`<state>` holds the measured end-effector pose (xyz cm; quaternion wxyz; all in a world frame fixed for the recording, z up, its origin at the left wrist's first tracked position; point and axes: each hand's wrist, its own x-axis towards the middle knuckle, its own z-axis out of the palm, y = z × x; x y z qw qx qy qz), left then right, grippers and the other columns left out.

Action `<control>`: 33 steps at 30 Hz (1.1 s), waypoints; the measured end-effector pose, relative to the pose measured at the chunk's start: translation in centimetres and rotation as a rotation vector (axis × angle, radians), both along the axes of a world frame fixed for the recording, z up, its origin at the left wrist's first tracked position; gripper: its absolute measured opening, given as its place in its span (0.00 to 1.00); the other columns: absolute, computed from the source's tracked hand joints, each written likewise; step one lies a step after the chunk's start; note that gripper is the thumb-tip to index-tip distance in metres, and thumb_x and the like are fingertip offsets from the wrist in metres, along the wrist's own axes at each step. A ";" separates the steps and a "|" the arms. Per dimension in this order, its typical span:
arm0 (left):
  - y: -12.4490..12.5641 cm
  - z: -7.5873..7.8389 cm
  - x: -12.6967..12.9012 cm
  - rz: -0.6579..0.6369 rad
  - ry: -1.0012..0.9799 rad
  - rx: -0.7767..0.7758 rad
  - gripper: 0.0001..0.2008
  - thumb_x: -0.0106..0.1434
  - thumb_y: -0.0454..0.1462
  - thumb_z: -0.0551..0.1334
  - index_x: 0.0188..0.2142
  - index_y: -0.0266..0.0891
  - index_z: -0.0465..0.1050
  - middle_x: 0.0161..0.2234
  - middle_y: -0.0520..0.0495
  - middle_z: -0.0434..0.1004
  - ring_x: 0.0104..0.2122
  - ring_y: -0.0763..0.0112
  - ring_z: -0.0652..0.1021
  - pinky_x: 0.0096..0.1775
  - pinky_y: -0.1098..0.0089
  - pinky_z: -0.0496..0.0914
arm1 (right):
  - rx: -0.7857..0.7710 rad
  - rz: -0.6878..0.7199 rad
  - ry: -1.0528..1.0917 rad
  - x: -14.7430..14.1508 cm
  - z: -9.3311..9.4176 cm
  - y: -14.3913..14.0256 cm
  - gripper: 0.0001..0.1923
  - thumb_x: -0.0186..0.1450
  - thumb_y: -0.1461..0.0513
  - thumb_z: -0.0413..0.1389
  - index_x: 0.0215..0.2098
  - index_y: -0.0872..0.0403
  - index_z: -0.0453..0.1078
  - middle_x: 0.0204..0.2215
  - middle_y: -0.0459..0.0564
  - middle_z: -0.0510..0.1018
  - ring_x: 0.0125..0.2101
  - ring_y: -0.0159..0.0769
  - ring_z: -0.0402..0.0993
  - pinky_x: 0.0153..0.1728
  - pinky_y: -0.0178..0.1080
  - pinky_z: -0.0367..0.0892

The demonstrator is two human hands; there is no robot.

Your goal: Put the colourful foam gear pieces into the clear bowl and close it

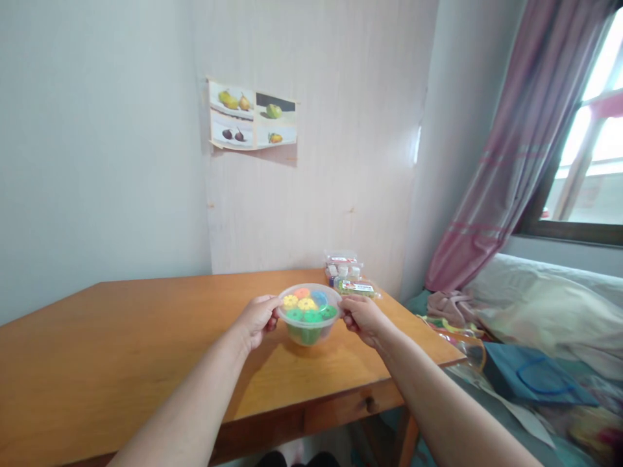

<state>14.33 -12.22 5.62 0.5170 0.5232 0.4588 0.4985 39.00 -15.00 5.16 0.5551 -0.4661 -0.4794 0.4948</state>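
Observation:
A clear round plastic container point(309, 336) is held at its rim between both hands, over the wooden table point(160, 344). Through its top I see several flower-shaped plastic pieces point(311, 316) in green, yellow, orange and blue. My left hand point(260, 319) grips the left side of the rim, thumb on top and fingers curled beneath. On the opposite side my right hand point(363, 318) pinches the rim in the same way. Whether the container's base touches the table I cannot tell.
Behind the container, clear plastic packs point(343, 267) with labels stand near the table's back right corner. A drawer knob point(370, 404) sticks out at the front edge. Right of the table, a blue bag point(535, 373) and heaped cloth lie below a pink curtain point(491, 168).

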 end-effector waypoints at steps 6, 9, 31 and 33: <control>4.7 2.0 5.1 -0.115 -0.079 -0.057 0.09 0.50 0.37 0.63 0.24 0.38 0.63 0.17 0.58 0.61 0.15 0.83 0.60 0.20 0.77 0.52 | 0.003 -0.075 0.052 5.3 2.4 3.2 0.05 0.56 0.66 0.58 0.26 0.56 0.65 0.15 0.40 0.64 0.14 0.22 0.55 0.10 0.26 0.46; 6.9 2.9 7.8 -0.153 -0.106 -0.071 0.07 0.52 0.35 0.62 0.24 0.38 0.63 0.17 0.57 0.61 0.15 0.82 0.60 0.20 0.77 0.53 | -0.010 -0.119 0.072 7.8 3.4 5.1 0.05 0.58 0.67 0.58 0.26 0.57 0.66 0.15 0.41 0.64 0.14 0.21 0.55 0.10 0.25 0.47; 16.3 2.8 17.5 -0.248 -0.081 -0.209 0.04 0.56 0.33 0.59 0.27 0.37 0.64 0.17 0.56 0.65 0.13 0.82 0.59 0.17 0.78 0.53 | -0.113 -0.391 0.035 16.5 2.4 14.4 0.13 0.58 0.68 0.56 0.21 0.53 0.57 0.11 0.38 0.58 0.12 0.22 0.51 0.09 0.27 0.42; 16.7 2.4 17.6 -0.281 -0.081 -0.220 0.03 0.56 0.34 0.58 0.27 0.38 0.64 0.17 0.56 0.65 0.13 0.82 0.60 0.17 0.78 0.53 | -0.114 -0.390 0.033 16.6 2.1 14.6 0.13 0.58 0.69 0.55 0.21 0.53 0.57 0.11 0.37 0.57 0.12 0.22 0.50 0.09 0.27 0.41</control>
